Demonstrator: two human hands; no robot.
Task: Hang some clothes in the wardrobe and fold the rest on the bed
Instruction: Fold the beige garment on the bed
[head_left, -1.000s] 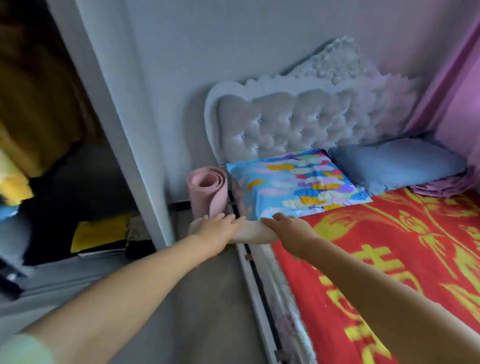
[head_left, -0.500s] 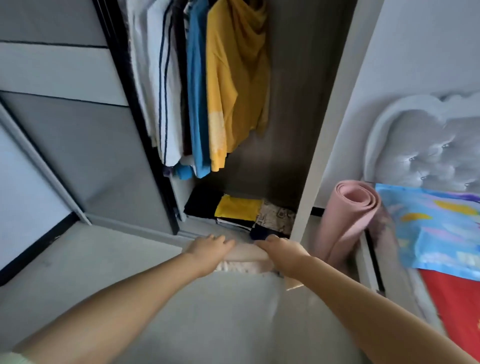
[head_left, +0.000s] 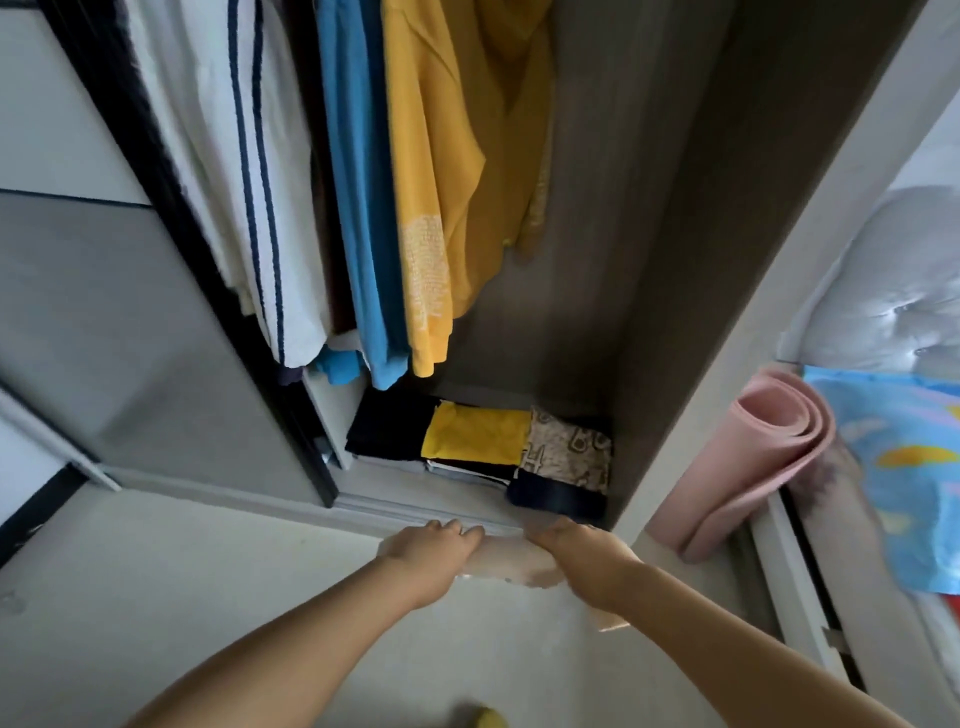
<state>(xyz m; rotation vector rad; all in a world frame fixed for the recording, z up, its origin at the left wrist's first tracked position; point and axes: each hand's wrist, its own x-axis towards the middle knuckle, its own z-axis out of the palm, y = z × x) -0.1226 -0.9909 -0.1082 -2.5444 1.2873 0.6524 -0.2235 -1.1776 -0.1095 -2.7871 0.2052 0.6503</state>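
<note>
Folded cloth — pale, peach-coloured — is held out low in front of the wardrobe, just above its bottom sill. Her left hand grips one end with fingers curled over the top edge, and her right hand grips the other end the same way, the two hands close together with the cloth between them. Inside the wardrobe hang a white top with dark stripes, a blue top and a yellow top, side by side. On the wardrobe floor sit folded piles — black, yellow, a patterned beige. Right of the wardrobe a rolled pink mat leans by the bed.
</note>
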